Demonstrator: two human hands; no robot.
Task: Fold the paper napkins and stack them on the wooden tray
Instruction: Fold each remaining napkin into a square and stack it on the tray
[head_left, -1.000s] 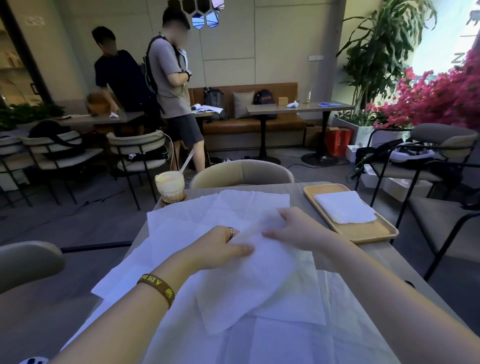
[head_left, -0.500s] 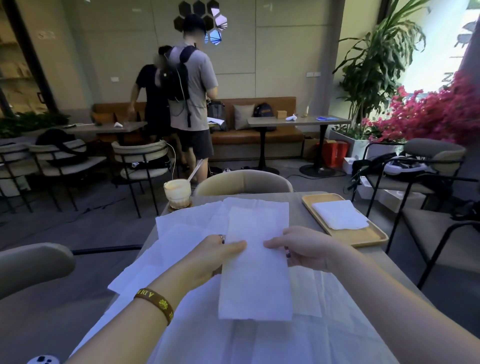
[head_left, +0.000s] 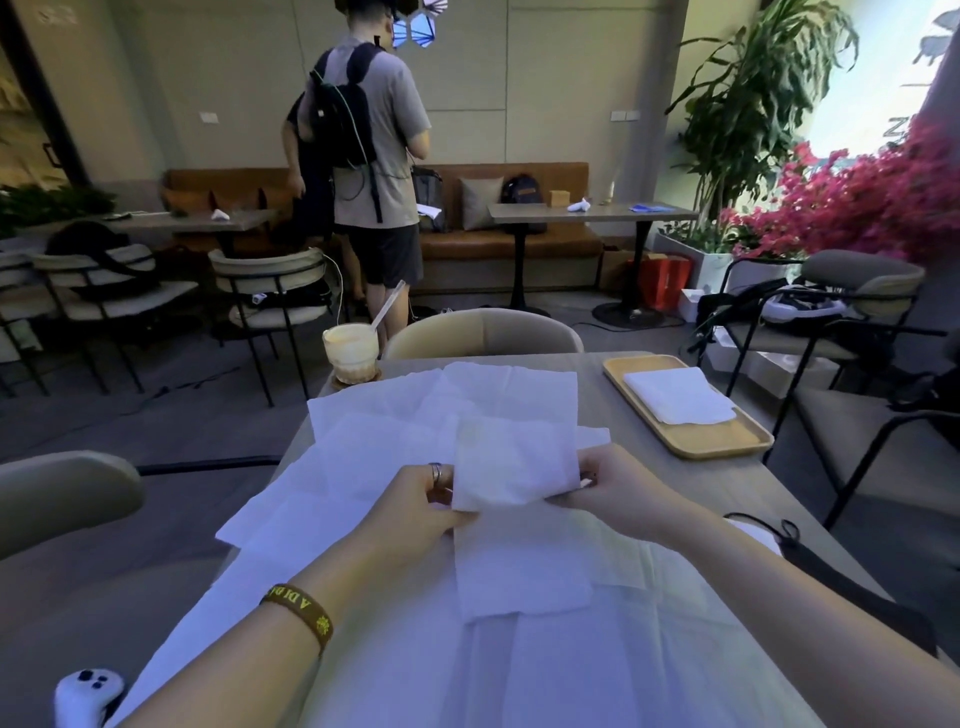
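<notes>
A white paper napkin (head_left: 514, 467) is held over the table, its far half raised and bent back toward me. My left hand (head_left: 421, 506) pinches its left edge and my right hand (head_left: 618, 491) pinches its right edge. Its near half (head_left: 519, 566) lies flat on the spread of unfolded napkins (head_left: 384, 447) that covers much of the table. The wooden tray (head_left: 696, 439) sits at the far right of the table with a stack of folded napkins (head_left: 678, 395) on it.
A glass with a pale drink and a straw (head_left: 350, 353) stands at the table's far left corner. A beige chair (head_left: 483, 332) faces me across the table. A white controller (head_left: 85, 693) lies at the near left. Two people stand beyond, and chairs stand on both sides.
A second ago the napkin was being laid out; half a second ago it lay as a long strip. Now both hands have lifted its far half up and back toward me.
</notes>
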